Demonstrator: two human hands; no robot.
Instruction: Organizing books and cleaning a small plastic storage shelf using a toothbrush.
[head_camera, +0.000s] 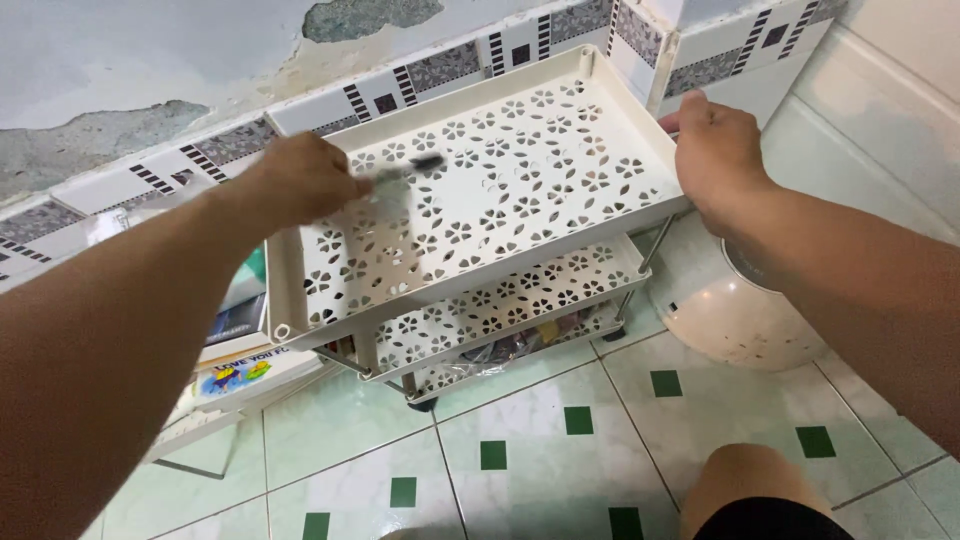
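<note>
My left hand sits over the near-left part of the top shelf of the cream plastic rack, fingers closed around what looks like a small brush, though it's blurry. The brush pokes rightward along the shelf's long axis. My right hand clamps the shelf's far right rim. Two lower shelves below, green-and-white tiled floor, a peeling wall behind.

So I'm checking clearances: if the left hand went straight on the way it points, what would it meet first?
Probably the rack's back rim, beyond the dark-tipped tool the left hand holds over the top shelf; depth is unclear.
</note>
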